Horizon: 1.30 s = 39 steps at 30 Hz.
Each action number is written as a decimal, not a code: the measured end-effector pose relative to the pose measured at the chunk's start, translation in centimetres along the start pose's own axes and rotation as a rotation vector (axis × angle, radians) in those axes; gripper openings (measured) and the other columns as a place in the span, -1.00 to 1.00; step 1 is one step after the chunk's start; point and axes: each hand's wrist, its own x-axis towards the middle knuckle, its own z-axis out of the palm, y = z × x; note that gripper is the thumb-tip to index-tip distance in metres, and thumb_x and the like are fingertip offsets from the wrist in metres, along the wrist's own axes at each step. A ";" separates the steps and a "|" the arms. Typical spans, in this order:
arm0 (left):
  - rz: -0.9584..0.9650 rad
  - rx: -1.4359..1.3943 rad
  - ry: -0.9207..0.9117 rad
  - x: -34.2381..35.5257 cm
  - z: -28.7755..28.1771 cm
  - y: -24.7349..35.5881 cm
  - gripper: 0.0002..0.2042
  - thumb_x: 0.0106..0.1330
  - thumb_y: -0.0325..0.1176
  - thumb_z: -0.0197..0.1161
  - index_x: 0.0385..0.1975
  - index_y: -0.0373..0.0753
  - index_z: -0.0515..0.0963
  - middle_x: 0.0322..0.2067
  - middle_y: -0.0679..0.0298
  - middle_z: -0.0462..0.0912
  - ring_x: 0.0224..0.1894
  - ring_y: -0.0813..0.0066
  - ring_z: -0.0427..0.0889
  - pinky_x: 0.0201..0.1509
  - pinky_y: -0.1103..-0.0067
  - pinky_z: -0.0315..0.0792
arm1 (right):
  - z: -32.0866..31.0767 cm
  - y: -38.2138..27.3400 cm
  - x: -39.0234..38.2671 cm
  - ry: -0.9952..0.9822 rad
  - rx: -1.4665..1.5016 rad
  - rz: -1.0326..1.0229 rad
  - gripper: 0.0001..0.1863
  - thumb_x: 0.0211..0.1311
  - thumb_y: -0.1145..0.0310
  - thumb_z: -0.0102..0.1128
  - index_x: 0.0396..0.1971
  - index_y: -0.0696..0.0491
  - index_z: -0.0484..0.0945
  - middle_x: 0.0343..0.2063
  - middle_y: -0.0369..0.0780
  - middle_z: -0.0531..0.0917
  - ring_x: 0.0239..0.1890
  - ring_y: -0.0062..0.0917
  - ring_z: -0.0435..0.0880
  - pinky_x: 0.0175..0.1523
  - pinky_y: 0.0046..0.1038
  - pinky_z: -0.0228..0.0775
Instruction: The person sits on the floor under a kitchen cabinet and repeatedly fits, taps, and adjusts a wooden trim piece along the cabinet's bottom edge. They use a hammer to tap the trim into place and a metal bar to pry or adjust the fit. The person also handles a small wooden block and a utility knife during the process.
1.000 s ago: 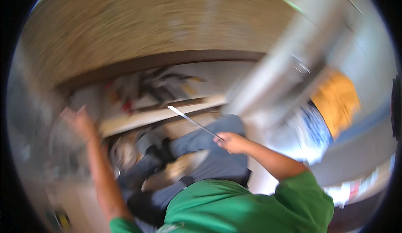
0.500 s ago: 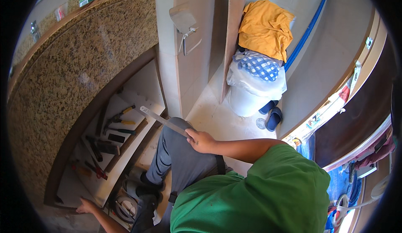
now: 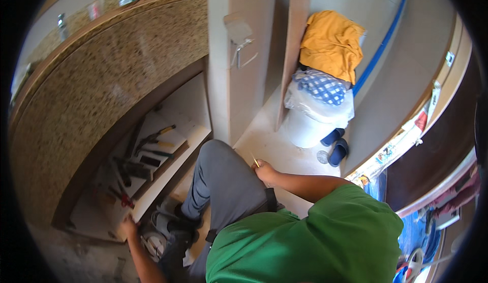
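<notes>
My right hand is closed on a thin strip, seen nearly edge-on beside my bent grey-trousered knee. My left hand is at the front edge of a cabinet shelf, low on the left; its fingers are blurred. Just beyond it lie red-handled pliers and several other tools on the shelf, among them a hammer-like tool, yellow-handled tools and dark blocks. My feet, in dark footwear, are below the shelf.
Above the cabinet is a speckled stone counter with bottles. A tiled pillar stands centre. Beyond me are a white bucket with bagged cloths, an orange cloth, dark sandals and a blue pipe. A door frame curves at right.
After a blurred turn of the view, my left hand has moved up and right along the shelf front. My right hand has moved right with the strip, which now appears shorter and edge-on.
</notes>
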 end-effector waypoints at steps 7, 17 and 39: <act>0.137 -1.032 -0.112 5.9 -7.9 23.8 -0.21 0.31 -0.52 0.27 0.53 -0.21 0.04 0.32 0.03 0.40 0.05 0.34 0.57 0.18 0.48 0.49 | -0.9 -2.0 -4.8 -0.058 0.143 -0.033 -0.84 0.38 0.45 -0.07 -0.22 0.10 0.53 -0.42 -0.20 0.62 -0.35 -0.47 0.58 -0.20 -0.39 0.45; 0.097 -1.677 -0.908 6.9 -2.3 43.9 -0.36 0.51 0.17 -0.03 0.24 -0.31 0.50 0.18 0.13 0.61 0.28 0.25 0.50 0.40 0.37 0.25 | -3.3 -3.6 -7.5 0.130 -0.176 -0.326 -0.80 0.44 0.25 0.02 -0.18 0.06 0.50 -0.31 0.07 0.68 -0.18 0.03 0.66 -0.05 -0.05 0.45; 0.440 -1.141 -1.134 13.5 7.4 58.3 -0.66 0.44 -0.22 -0.01 -0.23 -0.35 0.64 -0.35 0.20 0.72 -0.35 0.35 0.68 -0.22 0.46 0.57 | -5.9 3.5 -6.4 0.391 -0.181 -0.040 -0.76 0.46 0.23 -0.05 -0.14 0.08 0.49 -0.24 0.10 0.67 -0.11 0.07 0.65 0.04 0.00 0.40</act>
